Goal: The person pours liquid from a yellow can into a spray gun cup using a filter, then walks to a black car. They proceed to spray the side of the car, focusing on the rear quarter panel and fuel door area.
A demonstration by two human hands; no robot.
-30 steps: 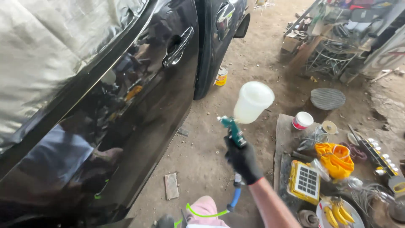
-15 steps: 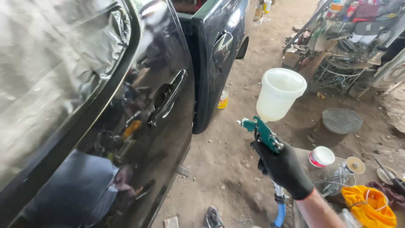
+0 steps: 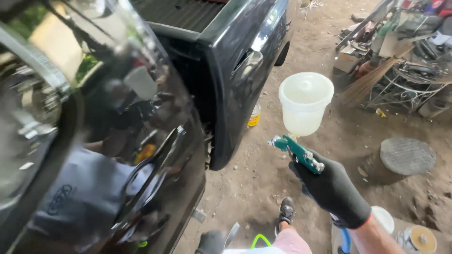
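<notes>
1. Black vehicle: fills the left half of the view. The glossy near door panel reflects the worker and surroundings; a second dark panel stands ajar just beyond it, with a gap between the two.

2. Dirt floor: bare earth, scattered with debris.

3. Scrap pile: metal frames and a broom, upper right, well apart from the vehicle.

4. Round concrete slab: set on the ground at right.

5. Spray gun: green body topped by a white translucent cup; held upright beside the ajar panel, nozzle turned toward the vehicle. The step in hand is judged to be spraying of the panels; a steady, level aim at the surface would be called for.

6. Right hand: black-gloved, closed around the gun's grip. A blue hose trails below the wrist.

7. Left hand: not in view.

8. Yellow tin: on the ground beneath the ajar panel, near the spray path.

9. Shoe: on the floor below the gun.
</notes>
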